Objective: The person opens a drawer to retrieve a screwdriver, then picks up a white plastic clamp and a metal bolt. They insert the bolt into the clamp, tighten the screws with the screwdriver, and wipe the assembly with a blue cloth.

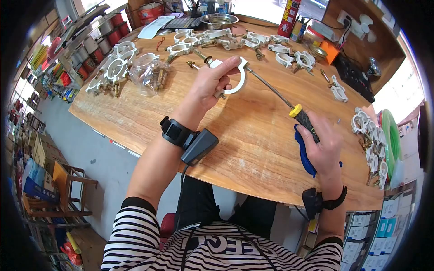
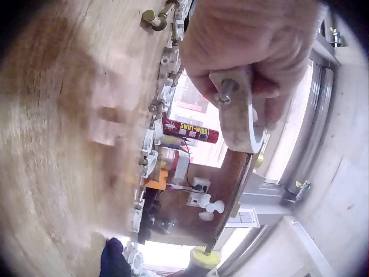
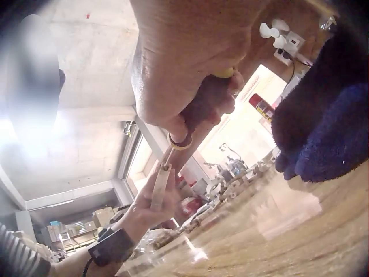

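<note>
My left hand (image 1: 212, 83) grips a white ring clamp (image 1: 242, 77) above the table, thumb along its upper side; a brass bolt (image 1: 199, 54) sticks out beyond the hand. In the left wrist view a screw (image 2: 226, 91) sits in the flange of the clamp (image 2: 237, 127). My right hand (image 1: 323, 142) holds a screwdriver by its black and yellow handle (image 1: 296, 111), and the shaft (image 1: 271, 87) reaches to the clamp's right side. Whether the tip sits in the screw cannot be told. In the right wrist view, fingers (image 3: 216, 107) wrap the handle.
More white clamps with bolts lie along the table's back (image 1: 226, 38), at the left (image 1: 116, 67) and at the right (image 1: 373, 140). A plastic bag of bolts (image 1: 149, 74) is at the left. A blue cloth (image 1: 304, 151) lies beneath the right hand. A red can (image 1: 289, 18) stands behind.
</note>
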A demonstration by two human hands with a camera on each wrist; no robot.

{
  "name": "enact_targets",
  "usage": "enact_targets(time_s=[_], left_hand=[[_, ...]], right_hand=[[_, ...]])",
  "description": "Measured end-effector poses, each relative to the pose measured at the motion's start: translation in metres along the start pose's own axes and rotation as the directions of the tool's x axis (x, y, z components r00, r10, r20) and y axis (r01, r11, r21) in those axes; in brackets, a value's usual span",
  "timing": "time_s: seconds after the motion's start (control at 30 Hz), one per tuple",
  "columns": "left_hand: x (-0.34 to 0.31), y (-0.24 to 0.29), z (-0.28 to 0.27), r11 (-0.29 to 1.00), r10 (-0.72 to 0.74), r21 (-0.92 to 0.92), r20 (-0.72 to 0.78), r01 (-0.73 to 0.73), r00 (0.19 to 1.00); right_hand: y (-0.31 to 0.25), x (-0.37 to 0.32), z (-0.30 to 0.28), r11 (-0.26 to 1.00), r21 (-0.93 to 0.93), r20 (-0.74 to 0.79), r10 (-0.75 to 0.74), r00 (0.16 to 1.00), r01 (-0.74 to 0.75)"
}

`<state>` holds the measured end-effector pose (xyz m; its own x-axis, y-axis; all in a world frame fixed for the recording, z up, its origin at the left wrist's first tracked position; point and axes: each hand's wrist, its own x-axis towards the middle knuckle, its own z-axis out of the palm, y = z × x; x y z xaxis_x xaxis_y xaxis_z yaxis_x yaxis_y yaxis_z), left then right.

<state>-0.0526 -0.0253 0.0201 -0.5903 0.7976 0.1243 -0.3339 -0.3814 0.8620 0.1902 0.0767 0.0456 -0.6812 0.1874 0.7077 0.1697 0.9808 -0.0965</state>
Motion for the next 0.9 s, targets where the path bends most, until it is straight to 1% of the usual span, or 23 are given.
enact_targets(time_s=[0.17,0.23,0.27,0.33,0.37,0.43,0.47,0.5,0.53,0.57,0.63,0.67,0.73,0.77,0.83,0.87,0.9], left_hand=[[0.000,-0.002,0.001,1.000,0.007,0.020,-0.007,-0.007,1.000],[0.001,-0.004,0.002,0.999,0.009,0.032,-0.014,-0.009,1.000],[0.001,-0.005,0.002,0.999,0.014,0.036,-0.030,-0.013,0.999],[0.002,-0.006,0.001,0.999,0.016,0.043,-0.043,-0.014,0.999],[0.003,-0.006,0.000,1.000,0.021,0.014,-0.022,-0.021,1.000],[0.004,-0.008,-0.003,1.000,0.027,-0.013,0.002,-0.027,1.000],[0.005,-0.007,-0.005,0.993,0.052,-0.104,0.048,-0.047,0.997],[0.006,-0.005,-0.005,0.979,0.081,-0.196,0.094,-0.061,0.992],[0.004,-0.004,-0.005,0.981,0.115,-0.163,0.085,-0.100,0.990],[0.003,-0.002,-0.004,0.981,0.115,-0.165,0.087,-0.100,0.989],[0.000,-0.001,-0.005,0.987,0.132,-0.100,0.065,-0.125,0.989],[0.001,-0.002,-0.005,0.987,0.133,-0.104,0.062,-0.126,0.989],[0.002,-0.002,-0.007,0.986,0.100,-0.141,0.086,-0.087,0.991],[0.002,-0.002,-0.008,0.986,0.099,-0.141,0.084,-0.086,0.992],[0.003,-0.002,-0.008,0.988,0.086,-0.136,0.099,-0.072,0.991],[0.002,-0.002,-0.007,0.988,0.086,-0.135,0.100,-0.072,0.991],[0.002,-0.001,-0.006,0.989,0.090,-0.125,0.094,-0.078,0.992]], right_hand=[[0.006,-0.002,0.004,0.996,0.085,-0.014,0.005,1.000,-0.004],[0.008,-0.004,0.006,0.986,0.160,-0.009,0.049,0.999,-0.047],[0.009,-0.005,0.007,0.986,0.159,-0.010,0.053,0.999,-0.051],[0.012,-0.006,0.008,0.962,0.241,0.025,0.126,0.992,-0.128],[0.012,-0.006,0.008,0.961,0.241,0.024,0.131,0.991,-0.133],[0.013,-0.005,0.010,0.910,0.350,0.131,0.187,0.974,-0.222],[0.016,-0.002,0.009,0.909,0.351,0.126,0.190,0.974,-0.223],[0.020,0.001,0.008,0.563,0.609,0.449,0.336,0.828,-0.559],[0.022,0.002,0.007,0.070,0.607,0.751,0.275,0.600,-0.791],[0.020,0.003,0.006,0.071,0.608,0.750,0.278,0.601,-0.791],[0.017,0.005,0.004,-0.042,0.605,0.783,0.211,0.585,-0.795],[0.017,0.006,0.003,-0.039,0.602,0.785,0.209,0.582,-0.798],[0.016,0.006,0.003,0.082,0.600,0.762,0.244,0.599,-0.796],[0.014,0.006,0.003,0.081,0.599,0.764,0.244,0.598,-0.797],[0.012,0.006,0.000,0.131,0.592,0.748,0.277,0.603,-0.795],[0.010,0.006,-0.001,0.131,0.593,0.748,0.277,0.604,-0.795],[0.008,0.006,-0.002,0.203,0.596,0.723,0.286,0.629,-0.777]])
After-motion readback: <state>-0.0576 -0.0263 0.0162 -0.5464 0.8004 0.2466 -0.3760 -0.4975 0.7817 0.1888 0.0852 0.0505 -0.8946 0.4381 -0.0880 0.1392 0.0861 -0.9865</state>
